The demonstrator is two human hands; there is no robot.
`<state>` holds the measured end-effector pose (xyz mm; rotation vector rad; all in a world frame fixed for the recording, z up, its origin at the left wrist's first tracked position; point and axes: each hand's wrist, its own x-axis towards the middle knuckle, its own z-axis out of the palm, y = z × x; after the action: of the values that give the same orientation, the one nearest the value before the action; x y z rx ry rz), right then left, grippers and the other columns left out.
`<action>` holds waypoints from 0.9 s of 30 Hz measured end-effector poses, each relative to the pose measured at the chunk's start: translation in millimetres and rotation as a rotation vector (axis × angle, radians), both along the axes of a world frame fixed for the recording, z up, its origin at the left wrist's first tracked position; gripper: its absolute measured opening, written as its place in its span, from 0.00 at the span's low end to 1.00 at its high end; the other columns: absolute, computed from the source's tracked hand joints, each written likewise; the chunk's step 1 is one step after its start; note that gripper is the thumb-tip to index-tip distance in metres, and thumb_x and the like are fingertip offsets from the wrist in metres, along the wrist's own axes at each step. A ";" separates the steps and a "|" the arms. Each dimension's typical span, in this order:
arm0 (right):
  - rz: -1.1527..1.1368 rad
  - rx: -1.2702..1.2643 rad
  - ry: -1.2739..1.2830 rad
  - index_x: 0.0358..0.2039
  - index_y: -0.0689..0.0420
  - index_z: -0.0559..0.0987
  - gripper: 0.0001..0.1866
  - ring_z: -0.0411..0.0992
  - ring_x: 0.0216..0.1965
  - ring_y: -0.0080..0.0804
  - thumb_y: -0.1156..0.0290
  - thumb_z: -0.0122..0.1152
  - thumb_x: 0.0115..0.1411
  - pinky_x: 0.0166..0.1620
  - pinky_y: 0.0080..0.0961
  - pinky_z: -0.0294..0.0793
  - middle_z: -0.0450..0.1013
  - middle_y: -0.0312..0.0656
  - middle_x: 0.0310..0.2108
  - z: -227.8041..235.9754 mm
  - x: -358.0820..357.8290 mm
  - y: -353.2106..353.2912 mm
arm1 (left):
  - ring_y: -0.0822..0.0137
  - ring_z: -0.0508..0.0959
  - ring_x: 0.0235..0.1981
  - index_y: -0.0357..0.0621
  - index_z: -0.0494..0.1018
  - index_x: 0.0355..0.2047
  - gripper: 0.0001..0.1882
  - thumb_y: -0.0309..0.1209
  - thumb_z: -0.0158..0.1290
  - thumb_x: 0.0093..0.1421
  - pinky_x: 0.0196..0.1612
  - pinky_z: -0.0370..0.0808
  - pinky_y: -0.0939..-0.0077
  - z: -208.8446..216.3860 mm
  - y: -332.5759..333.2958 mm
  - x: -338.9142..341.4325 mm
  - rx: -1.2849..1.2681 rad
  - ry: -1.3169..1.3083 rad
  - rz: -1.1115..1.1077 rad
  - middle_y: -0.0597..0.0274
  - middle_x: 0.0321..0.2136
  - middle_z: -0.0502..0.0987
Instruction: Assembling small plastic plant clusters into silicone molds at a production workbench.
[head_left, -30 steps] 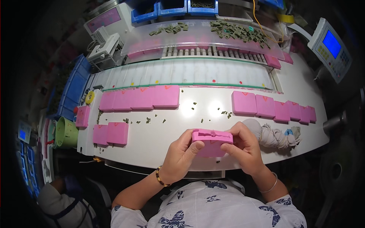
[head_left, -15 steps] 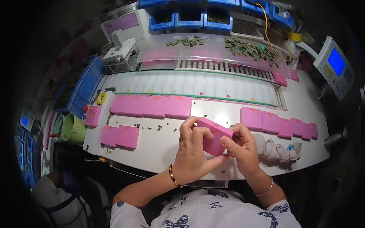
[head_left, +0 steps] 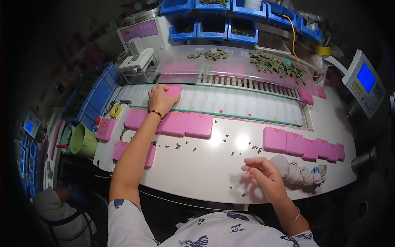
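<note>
My left hand (head_left: pixel 161 101) reaches to the far side of the worktop, its fingers closed round a small pink box (head_left: pixel 173 89) over the white slatted conveyor (head_left: pixel 210 103). Whether the box rests on the slats I cannot tell. Above the front of the worktop, my right hand (head_left: pixel 265 175) hovers with curled fingers apart and nothing in them. Near it lies a bundled whitish cloth (head_left: pixel 298 173). Under my left forearm runs a row of pink boxes (head_left: pixel 198 124), partly hidden by it. Another row of pink boxes (head_left: pixel 274 139) stands to the right.
Small dark green pieces (head_left: pixel 178 146) are scattered on the white worktop (head_left: pixel 197 173). Beyond the conveyor, a clear tray (head_left: pixel 247 72) carries heaps of them. Blue bins (head_left: pixel 212 29) stand at the back, a green bucket (head_left: pixel 84 140) at left, a control panel (head_left: pixel 364 78) at right.
The pink box has gone from between both hands to the conveyor at the far left, carried by my left hand. My right hand has let go of it and stayed near the front.
</note>
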<state>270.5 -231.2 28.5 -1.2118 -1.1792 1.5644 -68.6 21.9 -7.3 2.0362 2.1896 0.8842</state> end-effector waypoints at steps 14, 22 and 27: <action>0.068 -0.016 0.051 0.50 0.65 0.74 0.13 0.73 0.49 0.27 0.77 0.54 0.65 0.50 0.25 0.76 0.74 0.42 0.45 4.9 -8.2 -1.1 | 0.60 0.69 0.54 0.43 0.72 0.46 0.31 0.39 0.71 0.43 0.55 0.68 0.68 79.7 -101.1 -72.7 -0.435 -0.124 -0.456 0.52 0.52 0.66; 0.172 0.040 0.017 0.47 0.63 0.75 0.11 0.73 0.44 0.21 0.76 0.57 0.64 0.41 0.18 0.75 0.75 0.40 0.43 2.5 -18.3 -0.4 | 0.50 0.67 0.52 0.43 0.69 0.46 0.37 0.36 0.72 0.34 0.54 0.69 0.63 77.0 -179.3 -75.0 -0.448 0.421 -0.510 0.52 0.47 0.65; 0.085 0.242 -0.098 0.43 0.59 0.76 0.10 0.72 0.41 0.19 0.79 0.61 0.60 0.34 0.17 0.72 0.74 0.37 0.41 -1.3 -20.1 -5.5 | 0.48 0.76 0.38 0.43 0.63 0.43 0.31 0.30 0.68 0.41 0.41 0.74 0.60 48.7 -201.0 5.9 -0.236 -0.101 -0.695 0.50 0.35 0.73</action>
<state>250.4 -236.7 27.2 -1.1010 -1.4550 1.3887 -62.7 -179.0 41.5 2.3043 1.2874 0.5852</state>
